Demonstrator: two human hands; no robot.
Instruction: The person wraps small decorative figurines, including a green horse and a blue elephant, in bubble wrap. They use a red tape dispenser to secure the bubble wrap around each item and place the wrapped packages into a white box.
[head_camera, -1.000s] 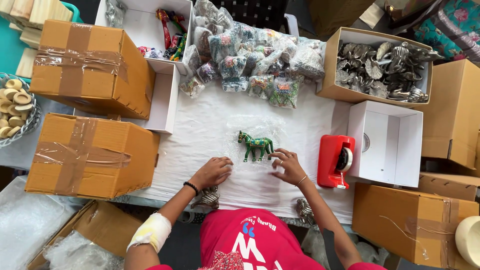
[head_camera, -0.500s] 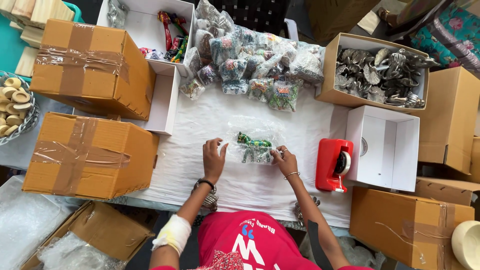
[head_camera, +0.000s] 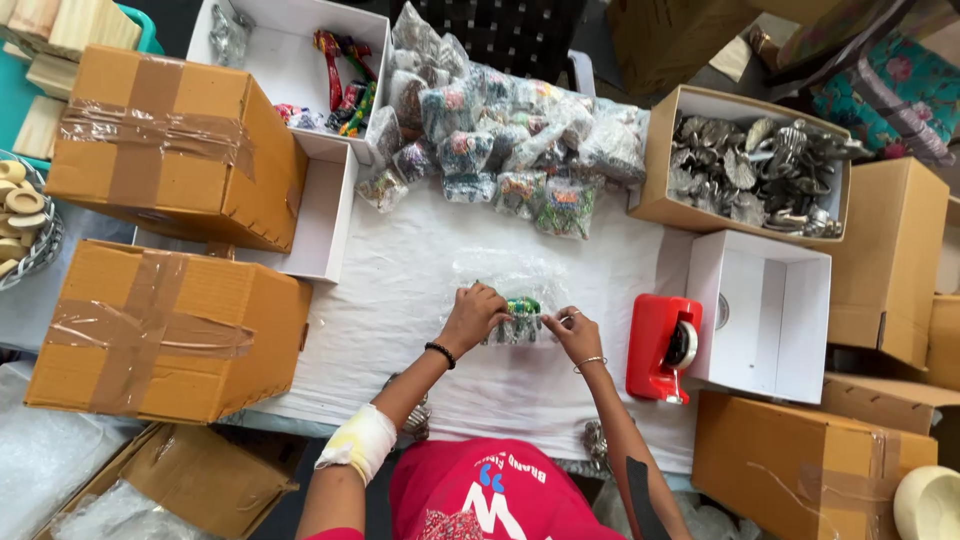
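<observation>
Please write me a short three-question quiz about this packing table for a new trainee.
1. True or false: both hands, the left hand and the right hand, touch the small green toy in its clear plastic bag.
2. Which thing lies just right of the right hand? A) red tape dispenser B) blue bowl C) black scissors
3. Fill in: the open white box beside the dispenser is ____.

Key: 1 true; 2 A; 3 empty.
</observation>
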